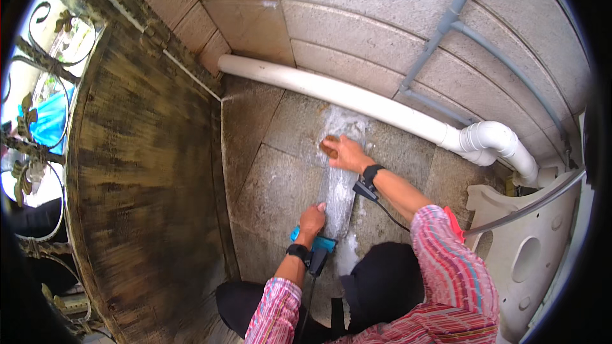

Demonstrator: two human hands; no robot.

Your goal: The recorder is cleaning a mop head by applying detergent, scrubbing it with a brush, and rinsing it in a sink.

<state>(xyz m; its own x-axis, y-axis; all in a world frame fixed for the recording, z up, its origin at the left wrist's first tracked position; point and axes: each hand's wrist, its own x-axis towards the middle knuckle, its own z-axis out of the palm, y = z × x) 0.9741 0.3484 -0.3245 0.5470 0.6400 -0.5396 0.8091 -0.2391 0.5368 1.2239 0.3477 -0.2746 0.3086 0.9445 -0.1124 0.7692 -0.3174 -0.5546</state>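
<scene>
My right hand [353, 154] grips a small brown scrubbing block [329, 146], possibly a brush or sponge, against the far part of a long, flat, greyish panel [337, 200]. Wet white suds coat the panel, and its exact kind is unclear. At the panel's near left edge, my left hand [311, 220] holds it with the thumb on top; the other fingers are mostly hidden. A teal piece [325, 243] shows under the left wrist at the panel's near end. Foam [346, 119] spreads over the floor tiles beyond the right hand.
A white drainpipe [334, 88] runs along the wall's foot to an elbow [492, 136] at right. Thin grey pipes [449, 19] climb the wall. A brownish panel [148, 167] with ornamental ironwork [43, 148] bounds the left. A pale moulded plastic part [521, 248] stands at right.
</scene>
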